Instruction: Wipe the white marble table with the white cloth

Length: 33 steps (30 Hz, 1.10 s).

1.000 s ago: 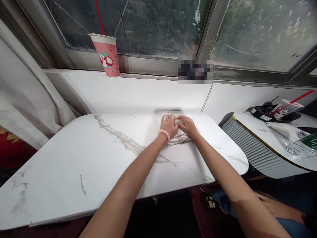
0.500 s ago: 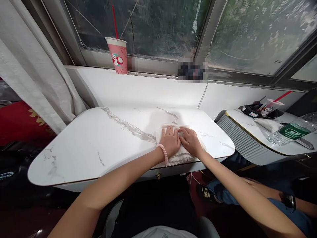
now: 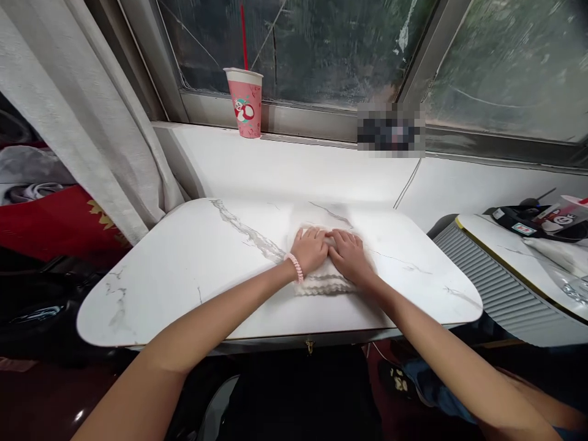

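Observation:
A folded white cloth [image 3: 328, 285] with a ruffled front edge lies on the white, marble-patterned tabletop [image 3: 184, 269]. My left hand [image 3: 310, 250], a pink coil band at its wrist, rests palm down on the cloth's left part, fingers slightly apart and a little bent. Pressing on the cloth's right part is my right hand [image 3: 351, 254], also palm down with its fingers pointing away from me. The two thumbs come close together over the middle of the cloth. Slight blur softens the cloth and the fingertips.
A pink paper cup [image 3: 248, 107] with a red straw stands on the window ledge, left of a pixelated dark object [image 3: 390, 130]. A grey curtain [image 3: 105, 110] hangs at left. To the right, a second table [image 3: 496, 245] holds a black tray [image 3: 517, 220] and another cup [image 3: 565, 214].
Both hands have slid the cloth away from the table's front edge and somewhat to the left. The view has turned left, so the cup and tables appear farther right.

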Tool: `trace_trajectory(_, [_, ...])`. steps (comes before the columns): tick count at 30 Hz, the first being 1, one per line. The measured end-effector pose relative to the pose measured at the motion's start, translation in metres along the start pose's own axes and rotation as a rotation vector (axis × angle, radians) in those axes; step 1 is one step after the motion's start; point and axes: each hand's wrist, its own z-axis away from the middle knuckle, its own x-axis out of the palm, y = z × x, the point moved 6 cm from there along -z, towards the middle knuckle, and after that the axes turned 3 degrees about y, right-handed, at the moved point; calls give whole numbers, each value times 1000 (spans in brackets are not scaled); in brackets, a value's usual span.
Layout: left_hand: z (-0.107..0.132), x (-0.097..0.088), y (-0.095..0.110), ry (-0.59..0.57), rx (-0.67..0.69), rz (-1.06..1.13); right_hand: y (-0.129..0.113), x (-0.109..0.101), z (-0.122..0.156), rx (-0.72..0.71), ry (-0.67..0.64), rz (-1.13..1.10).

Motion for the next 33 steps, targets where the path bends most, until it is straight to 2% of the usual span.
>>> trace_trajectory(8, [-67,1,-62,71,-124,68,13,37,-92,-26,12,-91])
trace_trajectory(15, [-109,4,-88,128,-149,6,26,60,-144,30,-14,-99])
trace_trajectory(20, [-130,8,-100,109,-145,-47,31,70,-163,55,-85,-18])
trace_trajectory(25, [-139,9,-107,100,-155,-44,34,73,-174,39,-51,-13])
trace_trajectory(33, [-134,10,-105,142,-123,-93,24,67,-163,-3,-14,39])
